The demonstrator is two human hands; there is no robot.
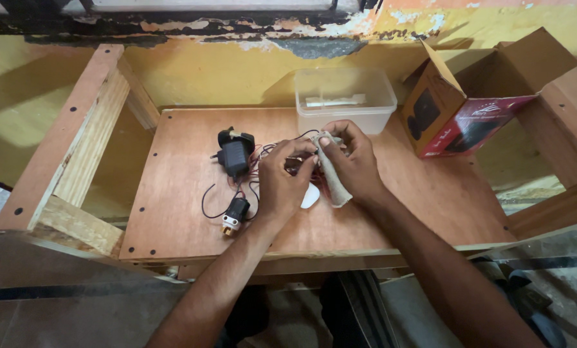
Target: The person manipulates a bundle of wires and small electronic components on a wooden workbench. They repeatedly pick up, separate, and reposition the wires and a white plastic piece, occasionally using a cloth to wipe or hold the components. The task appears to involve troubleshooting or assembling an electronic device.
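**Two Hands Working a Cloth Strip Over Tangled Wiring**

The person is working at the middle of a plywood worktop [430, 193], both hands meeting above a small white object [310, 195] that is lying flat on the board. The right hand [353, 164] is gripping a narrow strip of beige cloth [335, 180], thumb and fingers closed on its upper end while the rest is hanging down toward the board. The left hand [283, 180] is curling tight, fingertips pinching something small beside the cloth; what exactly is being pinched is hidden behind the fingers. Thin red and black wires [261, 154] are running from under the hands toward a black plug-in power adapter [235, 153], which is lying just left of the hands. A black cable is looping down to a small black connector with a brass tip [233, 216], near the front edge.

Behind the hands, a clear plastic container [345, 100] is sitting against the yellow wall, and an open cardboard box [469, 103] is standing to the right, well apart from the work.

The likeliest trouble seems to be the wires: they are passing right under the left wrist, so a tug could drag the adapter or snag the thin leads. The dangling cloth could also catch the white piece and slide it across the board.
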